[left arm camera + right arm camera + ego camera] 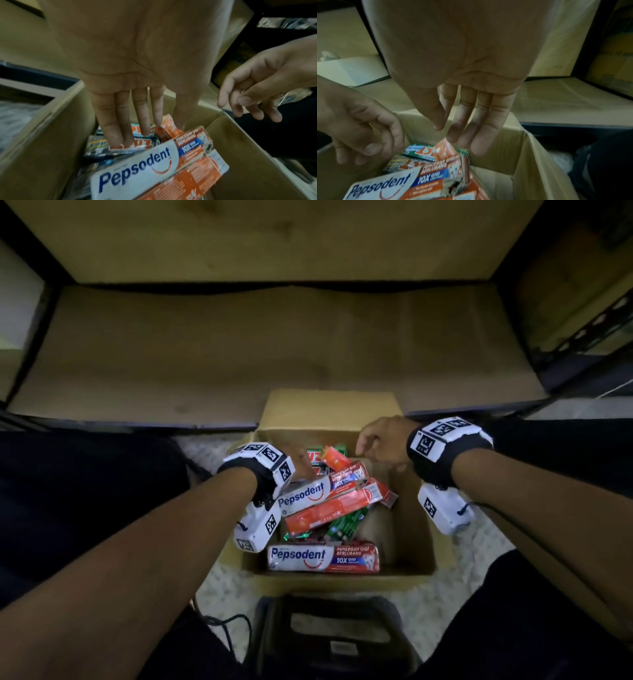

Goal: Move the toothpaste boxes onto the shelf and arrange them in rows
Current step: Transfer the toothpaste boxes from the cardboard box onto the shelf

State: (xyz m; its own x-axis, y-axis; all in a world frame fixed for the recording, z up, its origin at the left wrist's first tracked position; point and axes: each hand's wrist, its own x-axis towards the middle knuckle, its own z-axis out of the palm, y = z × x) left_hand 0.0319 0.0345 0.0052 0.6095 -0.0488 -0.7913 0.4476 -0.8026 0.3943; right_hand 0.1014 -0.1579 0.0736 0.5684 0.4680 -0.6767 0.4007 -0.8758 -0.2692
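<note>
In the open cardboard carton (416, 546) standing against the front edge of the shelf (239, 364), the toothpaste boxes (322, 494) were heaped at its left side, one Pepsodent box (323, 558) laid flat along the near wall. The left hand (303, 463) was half hidden in the head view, but its straight fingers (120, 121) were shown by the left wrist view reaching to the far packets, gripping nothing. The right hand (383, 443) was held over the far right corner, its fingers (477, 121) shown loosely extended and empty.

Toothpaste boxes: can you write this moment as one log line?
phase: reaching | left hand: open, over toothpaste boxes | right hand: open | cardboard box: full | shelf: bare
</note>
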